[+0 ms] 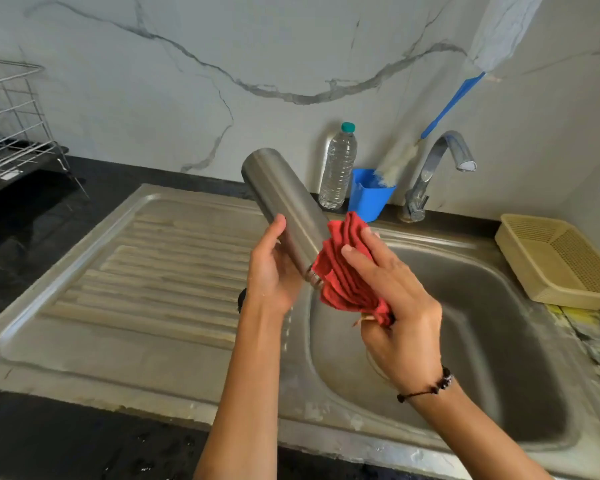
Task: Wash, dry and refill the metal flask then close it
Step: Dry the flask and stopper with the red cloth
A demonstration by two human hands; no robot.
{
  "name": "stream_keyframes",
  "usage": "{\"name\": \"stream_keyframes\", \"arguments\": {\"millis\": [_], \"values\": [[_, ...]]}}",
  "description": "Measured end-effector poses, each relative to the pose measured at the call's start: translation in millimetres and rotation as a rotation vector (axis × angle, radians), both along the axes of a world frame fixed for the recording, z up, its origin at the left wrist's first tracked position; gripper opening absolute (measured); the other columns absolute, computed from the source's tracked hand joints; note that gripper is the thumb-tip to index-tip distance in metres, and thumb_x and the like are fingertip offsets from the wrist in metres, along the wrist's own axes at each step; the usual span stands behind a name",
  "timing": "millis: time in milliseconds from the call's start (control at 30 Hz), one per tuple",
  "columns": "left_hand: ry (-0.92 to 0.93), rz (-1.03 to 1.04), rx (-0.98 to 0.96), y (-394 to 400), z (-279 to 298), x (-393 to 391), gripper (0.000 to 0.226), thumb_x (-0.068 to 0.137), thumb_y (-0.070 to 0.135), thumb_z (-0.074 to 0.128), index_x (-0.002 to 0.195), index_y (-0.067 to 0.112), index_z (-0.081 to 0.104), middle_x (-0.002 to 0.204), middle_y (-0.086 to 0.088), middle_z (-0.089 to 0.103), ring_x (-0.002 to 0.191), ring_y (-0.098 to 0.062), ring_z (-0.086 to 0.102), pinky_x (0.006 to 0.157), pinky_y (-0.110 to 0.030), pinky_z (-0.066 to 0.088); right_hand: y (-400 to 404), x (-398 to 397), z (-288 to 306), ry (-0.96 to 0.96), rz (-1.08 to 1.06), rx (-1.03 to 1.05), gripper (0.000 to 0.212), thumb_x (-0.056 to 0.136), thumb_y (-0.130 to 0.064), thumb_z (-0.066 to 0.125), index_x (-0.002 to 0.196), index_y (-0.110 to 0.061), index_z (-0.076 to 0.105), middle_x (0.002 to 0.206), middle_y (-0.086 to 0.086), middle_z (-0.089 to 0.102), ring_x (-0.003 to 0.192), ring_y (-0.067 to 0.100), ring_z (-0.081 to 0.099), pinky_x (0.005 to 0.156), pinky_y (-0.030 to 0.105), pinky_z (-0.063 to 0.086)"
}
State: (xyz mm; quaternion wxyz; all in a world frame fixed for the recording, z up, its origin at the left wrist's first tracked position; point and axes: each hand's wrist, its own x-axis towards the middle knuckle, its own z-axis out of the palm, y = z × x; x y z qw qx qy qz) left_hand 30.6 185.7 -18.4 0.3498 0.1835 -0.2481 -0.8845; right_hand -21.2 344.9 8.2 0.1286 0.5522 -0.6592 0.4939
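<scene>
The metal flask (284,202) is tilted, its base up and to the left, its threaded mouth pointing down toward the sink basin (499,341). My left hand (274,268) grips its lower body from the left. A bunched red cloth (343,271) sits against the flask's mouth end, and my right hand (392,299) holds that cloth with fingers laid over it. A small dark object (242,300), partly hidden behind my left wrist, lies on the drainboard. No cap is on the flask.
A clear plastic water bottle (338,168) with a teal cap stands behind the sink, beside a blue cup (368,199) holding a bottle brush (399,164). The tap (437,168) is at the back right. A beige basket (561,261) sits right; a wire rack (11,133) is left.
</scene>
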Motion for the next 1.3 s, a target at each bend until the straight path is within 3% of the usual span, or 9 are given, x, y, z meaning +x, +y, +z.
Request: {"name": "stream_keyframes", "arguments": {"millis": [167,300,400,533,667,833,1033,1100,1300], "values": [[-0.069,-0.137,0.057,14,20,-3,0.066,0.06,0.054,0.065,0.098,0.001,0.061,0.082,-0.015,0.064,0.076,-0.023,0.063,0.077,-0.033,0.053,0,14,-16,0.206,0.012,0.049,0.054,0.069,-0.007,0.041,0.118,-0.009,0.063,0.137,0.016,0.048,0.134,0.036,0.037,0.107,0.041,0.038],[0.055,-0.039,0.105,20,19,-8,0.055,0.075,0.052,0.054,0.095,0.002,0.058,0.073,-0.012,0.064,0.065,-0.021,0.066,0.06,-0.027,0.056,-5,12,-9,-0.12,0.034,0.003,0.07,0.056,0.003,0.038,0.119,-0.012,0.062,0.14,0.01,0.046,0.131,0.018,0.044,0.103,0.026,0.041],[0.17,0.045,0.114,22,13,-13,0.058,0.076,0.051,0.053,0.105,0.001,0.055,0.081,-0.012,0.063,0.074,-0.023,0.065,0.069,-0.031,0.056,-9,11,-4,-0.294,0.08,-0.016,0.07,0.056,0.007,0.039,0.119,-0.013,0.061,0.137,0.008,0.05,0.13,0.008,0.043,0.104,0.018,0.036],[0.21,0.128,0.119,25,11,-18,0.054,0.084,0.051,0.046,0.102,0.001,0.057,0.081,-0.013,0.064,0.074,-0.024,0.065,0.079,-0.037,0.053,-10,17,1,-0.606,0.074,-0.067,0.056,0.065,-0.008,0.047,0.117,-0.021,0.063,0.122,0.001,0.064,0.112,0.013,0.059,0.097,0.029,0.044],[0.101,0.154,0.094,25,13,-14,0.054,0.079,0.051,0.056,0.107,0.005,0.059,0.082,-0.012,0.065,0.075,-0.025,0.065,0.085,-0.042,0.052,-9,8,1,-0.894,0.114,-0.096,0.059,0.067,0.018,0.043,0.102,-0.022,0.068,0.093,-0.011,0.073,0.089,0.003,0.065,0.079,0.018,0.049],[-0.084,0.055,-0.042,4,11,8,0.059,0.07,0.034,0.065,0.119,0.004,0.055,0.091,-0.015,0.067,0.075,-0.025,0.068,0.063,-0.033,0.056,-3,-6,3,-0.551,0.038,0.016,0.064,0.068,0.019,0.052,0.111,-0.028,0.065,0.119,-0.008,0.065,0.118,0.006,0.055,0.105,0.027,0.04],[-0.209,0.043,-0.236,7,8,6,0.073,0.065,0.036,0.081,0.124,0.009,0.048,0.093,-0.016,0.071,0.077,-0.03,0.071,0.064,-0.042,0.058,-29,-24,50,-0.15,0.048,-0.074,0.064,0.064,0.013,0.047,0.12,-0.014,0.06,0.131,0.0,0.054,0.125,-0.001,0.045,0.104,0.015,0.036],[-0.225,0.006,-0.293,8,8,4,0.074,0.056,0.031,0.086,0.118,0.012,0.051,0.099,-0.02,0.069,0.086,-0.039,0.069,0.071,-0.051,0.057,-46,-32,66,-0.013,0.02,-0.096,0.057,0.067,0.006,0.05,0.12,-0.011,0.061,0.132,0.009,0.054,0.124,0.008,0.048,0.103,0.022,0.04],[-0.302,-0.05,-0.545,15,16,-2,0.058,0.058,0.025,0.076,0.113,0.024,0.055,0.089,-0.005,0.069,0.075,-0.02,0.066,0.065,-0.037,0.055,-95,-43,84,0.337,-0.058,0.066,0.058,0.068,-0.021,0.035,0.115,-0.011,0.066,0.129,0.019,0.055,0.122,0.044,0.047,0.097,0.055,0.044]]}}
